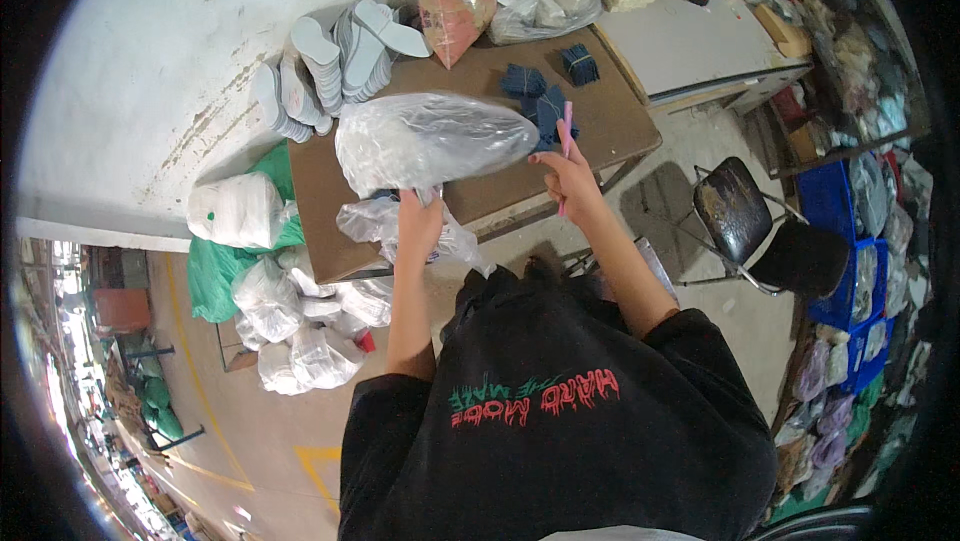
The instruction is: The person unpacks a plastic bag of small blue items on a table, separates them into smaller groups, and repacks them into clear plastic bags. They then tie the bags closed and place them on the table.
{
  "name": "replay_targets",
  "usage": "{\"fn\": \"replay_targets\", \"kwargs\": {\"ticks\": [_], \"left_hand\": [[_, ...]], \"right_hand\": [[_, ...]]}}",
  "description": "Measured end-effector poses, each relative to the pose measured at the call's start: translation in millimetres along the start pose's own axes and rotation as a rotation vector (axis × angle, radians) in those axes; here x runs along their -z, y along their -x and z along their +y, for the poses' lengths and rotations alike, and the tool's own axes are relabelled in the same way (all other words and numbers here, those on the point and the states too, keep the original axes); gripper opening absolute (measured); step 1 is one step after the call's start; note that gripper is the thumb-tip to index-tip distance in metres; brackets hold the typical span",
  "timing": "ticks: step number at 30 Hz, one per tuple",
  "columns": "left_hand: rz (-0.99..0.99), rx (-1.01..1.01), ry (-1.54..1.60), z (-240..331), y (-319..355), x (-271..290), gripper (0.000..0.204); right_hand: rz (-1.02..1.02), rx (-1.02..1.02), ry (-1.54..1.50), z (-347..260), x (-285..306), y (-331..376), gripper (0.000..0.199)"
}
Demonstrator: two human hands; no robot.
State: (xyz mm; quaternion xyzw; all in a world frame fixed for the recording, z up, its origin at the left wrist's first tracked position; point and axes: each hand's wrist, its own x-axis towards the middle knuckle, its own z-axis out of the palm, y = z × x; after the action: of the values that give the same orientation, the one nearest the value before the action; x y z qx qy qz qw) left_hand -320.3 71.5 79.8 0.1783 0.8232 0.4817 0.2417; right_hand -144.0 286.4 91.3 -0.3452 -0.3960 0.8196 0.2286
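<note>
A large clear plastic bag (430, 136) with whitish contents lies on its side over the brown table (620, 121). My left hand (420, 223) is closed on the gathered film at the bag's near left side. More crumpled plastic film (375, 224) hangs by that hand over the table edge. My right hand (572, 184), at the bag's right end, grips a slim pink pen-like stick (568, 126) between its fingers. Its index finger points toward the bag's tip, and I cannot tell whether it touches. Just beyond lie bundles of dark blue fabric pieces (548, 106).
Stacks of grey sole-shaped pieces (318, 56) stand at the table's back left, beside a bag of pinkish pieces (455, 11). Filled white bags (300, 316) sit on the floor to the left. A worn black chair (735, 206) and blue crates (850, 251) stand to the right.
</note>
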Motion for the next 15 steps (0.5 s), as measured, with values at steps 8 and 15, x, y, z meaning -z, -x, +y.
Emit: {"fn": "replay_targets", "kwargs": {"ticks": [8,15], "left_hand": [[-0.107,-0.179,0.111,-43.7,-31.3,-19.2,0.071],[0.167,0.083,0.495,-42.7,-108.9,33.2,0.106]], "right_hand": [[-0.045,-0.058,0.402,5.1,29.2,-56.4,0.040],[-0.191,-0.288,0.571,-8.3,37.1,-87.9,0.029]]}}
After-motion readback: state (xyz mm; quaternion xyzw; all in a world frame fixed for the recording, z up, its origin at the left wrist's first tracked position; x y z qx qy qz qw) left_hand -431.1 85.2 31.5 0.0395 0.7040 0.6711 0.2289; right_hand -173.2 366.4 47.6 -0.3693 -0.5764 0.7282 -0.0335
